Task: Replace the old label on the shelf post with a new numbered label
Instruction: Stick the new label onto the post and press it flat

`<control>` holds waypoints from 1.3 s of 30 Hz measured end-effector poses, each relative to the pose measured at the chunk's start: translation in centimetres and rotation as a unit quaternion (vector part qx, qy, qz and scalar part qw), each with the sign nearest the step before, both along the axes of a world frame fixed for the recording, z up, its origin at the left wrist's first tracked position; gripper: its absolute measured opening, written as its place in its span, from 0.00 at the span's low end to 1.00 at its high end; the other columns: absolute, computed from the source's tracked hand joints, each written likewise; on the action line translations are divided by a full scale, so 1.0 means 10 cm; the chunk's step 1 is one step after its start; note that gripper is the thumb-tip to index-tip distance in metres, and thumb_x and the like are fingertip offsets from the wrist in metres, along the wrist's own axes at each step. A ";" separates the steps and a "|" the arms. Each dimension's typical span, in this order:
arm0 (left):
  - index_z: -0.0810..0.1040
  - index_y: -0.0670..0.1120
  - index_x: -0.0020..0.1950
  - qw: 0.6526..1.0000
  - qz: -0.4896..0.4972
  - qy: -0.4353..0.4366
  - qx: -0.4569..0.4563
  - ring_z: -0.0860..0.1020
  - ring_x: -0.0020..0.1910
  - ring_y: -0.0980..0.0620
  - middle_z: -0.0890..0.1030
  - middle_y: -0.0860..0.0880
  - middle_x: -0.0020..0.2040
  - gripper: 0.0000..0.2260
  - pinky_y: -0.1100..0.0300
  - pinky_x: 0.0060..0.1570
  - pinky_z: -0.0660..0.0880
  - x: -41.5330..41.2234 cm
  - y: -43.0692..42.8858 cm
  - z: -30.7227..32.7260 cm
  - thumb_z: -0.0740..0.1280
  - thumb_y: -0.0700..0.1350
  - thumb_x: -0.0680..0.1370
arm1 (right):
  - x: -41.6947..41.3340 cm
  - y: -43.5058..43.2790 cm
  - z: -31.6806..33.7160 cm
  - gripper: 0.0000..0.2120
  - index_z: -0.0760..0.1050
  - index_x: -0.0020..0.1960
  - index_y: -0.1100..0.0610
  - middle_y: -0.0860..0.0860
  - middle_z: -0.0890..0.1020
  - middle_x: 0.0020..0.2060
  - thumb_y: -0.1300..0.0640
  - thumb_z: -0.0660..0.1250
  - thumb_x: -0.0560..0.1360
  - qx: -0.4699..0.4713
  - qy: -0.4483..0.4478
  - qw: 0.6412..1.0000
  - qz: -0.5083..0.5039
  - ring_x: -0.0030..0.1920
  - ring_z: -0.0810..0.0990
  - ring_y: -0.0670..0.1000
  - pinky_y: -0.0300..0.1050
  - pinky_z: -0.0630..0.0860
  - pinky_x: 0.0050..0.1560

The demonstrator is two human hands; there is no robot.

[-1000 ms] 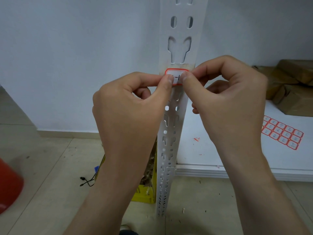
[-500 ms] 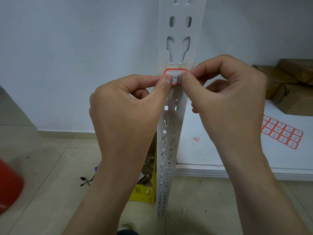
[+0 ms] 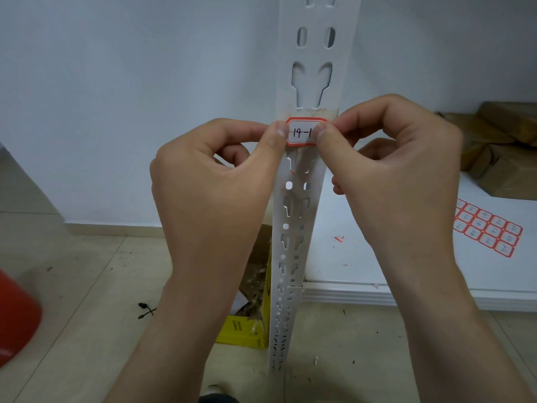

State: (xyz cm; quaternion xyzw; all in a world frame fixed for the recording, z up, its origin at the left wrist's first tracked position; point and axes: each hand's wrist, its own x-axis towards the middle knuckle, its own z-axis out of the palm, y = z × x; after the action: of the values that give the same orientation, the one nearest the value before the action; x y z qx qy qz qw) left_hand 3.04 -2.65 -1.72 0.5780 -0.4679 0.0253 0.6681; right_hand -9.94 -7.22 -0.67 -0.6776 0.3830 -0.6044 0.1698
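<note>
A white perforated shelf post (image 3: 313,68) stands upright in the middle of the view. A red-bordered white label (image 3: 302,132) marked "14-1" lies flat against the post, over a yellowish patch of old glue. My left hand (image 3: 215,193) presses its thumb on the label's left edge. My right hand (image 3: 398,175) presses its thumb on the label's right edge. Both hands have their fingers curled, and the thumbs cover the label's two ends.
A sheet of red-bordered labels (image 3: 488,228) lies on the white shelf board (image 3: 377,257) at the right, with brown wrapped parcels (image 3: 505,149) behind it. A yellow box (image 3: 247,330) stands on the tiled floor left of the post. A red object (image 3: 14,318) sits at the left edge.
My two thumbs have slid apart from the label's middle to its left and right edges, so the writing "14-1" now shows.
</note>
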 end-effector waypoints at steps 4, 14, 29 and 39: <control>0.80 0.63 0.38 1.000 -0.003 0.007 0.000 0.65 0.24 0.57 0.69 0.52 0.24 0.07 0.63 0.29 0.65 0.00 -0.01 -0.01 0.74 0.57 0.74 | -0.01 0.01 0.00 0.06 0.80 0.42 0.45 0.45 0.85 0.36 0.51 0.76 0.76 0.009 -0.003 1.000 0.004 0.31 0.83 0.50 0.44 0.82 0.34; 0.81 0.59 0.38 1.000 -0.009 0.018 -0.005 0.65 0.23 0.57 0.69 0.50 0.24 0.06 0.65 0.29 0.65 -0.02 -0.05 -0.02 0.76 0.56 0.74 | 0.00 0.00 0.01 0.09 0.78 0.40 0.42 0.44 0.83 0.34 0.50 0.76 0.75 0.011 -0.005 1.000 0.001 0.31 0.83 0.50 0.41 0.79 0.34; 0.83 0.55 0.48 0.999 -0.008 0.043 0.008 0.68 0.24 0.58 0.76 0.53 0.31 0.06 0.67 0.29 0.67 -0.05 -0.05 -0.01 0.75 0.54 0.74 | -0.04 -0.01 -0.02 0.09 0.77 0.45 0.46 0.45 0.83 0.37 0.47 0.77 0.75 0.010 -0.028 1.000 -0.005 0.32 0.83 0.53 0.46 0.81 0.34; 0.81 0.53 0.65 0.996 -0.052 0.046 0.048 0.83 0.53 0.61 0.85 0.60 0.56 0.16 0.65 0.49 0.82 -0.10 -0.09 0.07 0.71 0.54 0.78 | 0.01 -0.04 -0.03 0.14 0.76 0.61 0.42 0.40 0.83 0.48 0.45 0.75 0.78 0.037 -0.020 0.998 0.040 0.42 0.86 0.50 0.49 0.87 0.39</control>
State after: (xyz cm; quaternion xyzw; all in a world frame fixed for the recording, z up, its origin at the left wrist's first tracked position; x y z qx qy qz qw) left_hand 2.00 -3.51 -1.02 0.5849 -0.4670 -0.0591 0.6605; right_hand -9.84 -7.63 -0.94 -0.6732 0.3742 -0.5962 0.2265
